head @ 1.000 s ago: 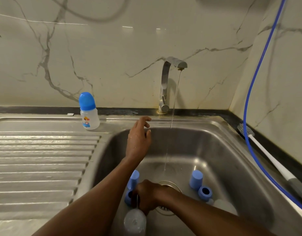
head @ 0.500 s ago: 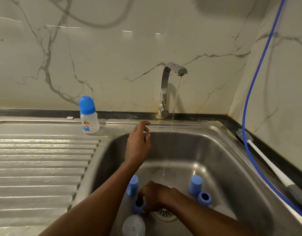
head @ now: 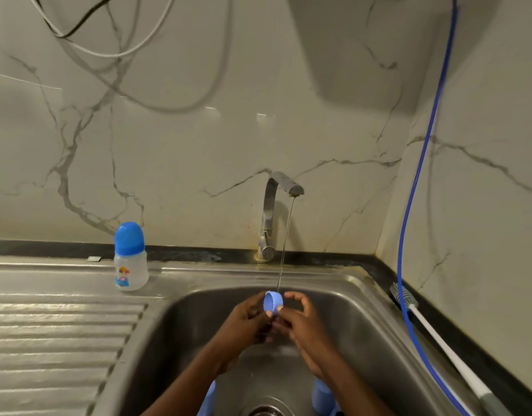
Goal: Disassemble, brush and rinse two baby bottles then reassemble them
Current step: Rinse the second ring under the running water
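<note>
A small blue bottle ring sits between both hands under the thin stream from the tap. My left hand grips it from the left and my right hand pinches it from the right, over the steel sink. One assembled baby bottle with a blue cap stands on the drainboard's back edge. Two blue parts, one on the left and one on the right, lie on the sink floor, partly hidden by my forearms.
A long bottle brush with a white handle lies on the counter to the right of the sink. A blue hose hangs down the right wall. The ribbed drainboard spreads out on the left. The drain is at the bottom.
My right hand lifted a blue ring from the sink floor up into the water stream. My left hand moved right and joined it on the ring. The view tilted upward.
</note>
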Tool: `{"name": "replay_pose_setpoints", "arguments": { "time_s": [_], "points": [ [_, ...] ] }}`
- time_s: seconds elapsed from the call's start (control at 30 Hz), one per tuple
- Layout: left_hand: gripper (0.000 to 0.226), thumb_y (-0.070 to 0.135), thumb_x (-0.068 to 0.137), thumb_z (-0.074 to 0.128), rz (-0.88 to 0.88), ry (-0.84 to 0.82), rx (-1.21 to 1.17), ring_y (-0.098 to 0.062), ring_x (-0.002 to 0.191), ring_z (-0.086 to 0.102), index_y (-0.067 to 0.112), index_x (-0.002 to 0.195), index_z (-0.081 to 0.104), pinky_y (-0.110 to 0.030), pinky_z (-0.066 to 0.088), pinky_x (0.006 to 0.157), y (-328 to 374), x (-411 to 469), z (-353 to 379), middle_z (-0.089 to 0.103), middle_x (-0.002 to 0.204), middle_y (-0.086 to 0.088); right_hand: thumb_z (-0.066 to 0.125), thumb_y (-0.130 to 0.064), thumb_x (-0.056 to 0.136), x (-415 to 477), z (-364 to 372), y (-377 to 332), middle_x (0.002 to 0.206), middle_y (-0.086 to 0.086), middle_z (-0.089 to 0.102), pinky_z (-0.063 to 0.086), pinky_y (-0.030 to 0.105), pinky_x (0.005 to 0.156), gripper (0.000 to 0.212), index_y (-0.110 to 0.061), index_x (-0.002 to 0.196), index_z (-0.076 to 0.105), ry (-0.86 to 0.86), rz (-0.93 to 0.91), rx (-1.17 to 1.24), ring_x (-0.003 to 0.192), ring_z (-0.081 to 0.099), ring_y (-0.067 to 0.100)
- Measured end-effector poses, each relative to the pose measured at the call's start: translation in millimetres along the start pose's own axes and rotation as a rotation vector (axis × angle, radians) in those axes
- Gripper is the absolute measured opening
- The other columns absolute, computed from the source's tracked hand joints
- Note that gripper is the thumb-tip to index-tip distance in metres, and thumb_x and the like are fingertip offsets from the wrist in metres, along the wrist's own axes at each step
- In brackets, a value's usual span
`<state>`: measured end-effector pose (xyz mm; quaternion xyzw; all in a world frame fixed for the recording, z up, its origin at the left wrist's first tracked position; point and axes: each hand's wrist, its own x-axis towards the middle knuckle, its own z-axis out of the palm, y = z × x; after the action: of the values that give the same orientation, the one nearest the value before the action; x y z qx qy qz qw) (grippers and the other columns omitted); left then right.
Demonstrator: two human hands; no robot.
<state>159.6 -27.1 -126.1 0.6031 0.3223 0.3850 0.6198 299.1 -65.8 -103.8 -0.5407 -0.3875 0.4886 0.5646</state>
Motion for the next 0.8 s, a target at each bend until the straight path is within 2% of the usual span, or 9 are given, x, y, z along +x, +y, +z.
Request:
{"name": "replay_pose_setpoints", "arguments": {
  "time_s": [0.07,0.17,0.3,0.43,0.5,0.6,0.73,0.8],
  "points": [
    [0.036,0.009,0.096,0.059,0.009,-0.015,0.007,-0.032,0.107,0.067,0.026,0.128,0.059,-0.045,0.054,0.093,-1,2,3,0.072,0.111,-0.011,0.049,0.005,0.094,3,-1,3,0.097,0.018,0.072,0.058,0.034,0.072,0.041,-0.029,0.116,0.055,0.001,-0.019,0.022,0.084,0.071,0.024],
    [0.046,-0.002,0.088,0.066,0.06,0.111,0.114,-0.021,0.103,0.07,0.019,0.129,0.061,-0.039,0.058,0.09,-4,4,6,0.074,0.109,-0.002,0.044,0.008,0.091,10,-1,10,0.11,0.01,0.07,0.058,0.033,0.078,0.057,-0.038,0.122,0.058,-0.061,-0.029,-0.15,0.098,0.068,0.023],
    [0.042,0.0,0.08,0.075,0.127,0.252,0.234,-0.006,0.091,0.071,0.017,0.118,0.069,-0.021,0.057,0.072,-1,3,9,0.076,0.096,0.007,0.053,0.005,0.087,11,1,12,0.114,-0.001,0.068,0.059,0.036,0.084,0.049,-0.034,0.116,0.061,-0.055,-0.111,-0.378,0.102,0.067,0.018],
    [0.04,0.011,0.075,0.083,0.081,0.328,0.159,-0.011,0.088,0.071,0.019,0.109,0.062,-0.021,0.057,0.067,-2,3,9,0.073,0.099,0.003,0.058,-0.001,0.084,10,-1,12,0.118,-0.008,0.064,0.052,0.028,0.094,0.053,-0.03,0.129,0.058,-0.018,-0.277,-0.632,0.107,0.062,0.008],
    [0.033,0.014,0.077,0.082,0.074,0.294,0.155,-0.016,0.088,0.072,0.015,0.105,0.066,-0.025,0.059,0.073,0,3,8,0.075,0.098,-0.003,0.06,-0.005,0.084,11,-3,14,0.117,-0.008,0.066,0.052,0.026,0.093,0.049,-0.028,0.127,0.06,0.025,-0.304,-0.625,0.107,0.062,0.008],
    [0.027,0.011,0.087,0.072,0.102,0.177,0.065,-0.02,0.096,0.072,0.013,0.113,0.067,-0.03,0.058,0.083,4,1,9,0.075,0.103,-0.005,0.064,-0.011,0.089,15,-6,16,0.111,-0.008,0.067,0.053,0.025,0.092,0.037,-0.026,0.123,0.061,-0.001,-0.275,-0.537,0.1,0.064,0.004],
    [0.027,0.007,0.096,0.057,0.116,0.096,-0.029,-0.025,0.099,0.071,0.013,0.121,0.064,-0.033,0.057,0.082,6,-2,12,0.073,0.108,-0.01,0.063,-0.022,0.093,25,-5,22,0.123,0.003,0.058,0.058,0.032,0.086,0.035,-0.034,0.125,0.058,0.005,-0.191,-0.424,0.101,0.064,0.014],
    [0.027,0.005,0.095,0.056,0.122,0.091,-0.027,-0.026,0.096,0.071,0.014,0.12,0.065,-0.036,0.058,0.083,7,-3,11,0.074,0.107,-0.011,0.054,-0.021,0.099,26,-3,20,0.123,0.004,0.06,0.058,0.034,0.085,0.03,-0.032,0.126,0.055,0.039,-0.151,-0.335,0.102,0.064,0.018]
  ]
}}
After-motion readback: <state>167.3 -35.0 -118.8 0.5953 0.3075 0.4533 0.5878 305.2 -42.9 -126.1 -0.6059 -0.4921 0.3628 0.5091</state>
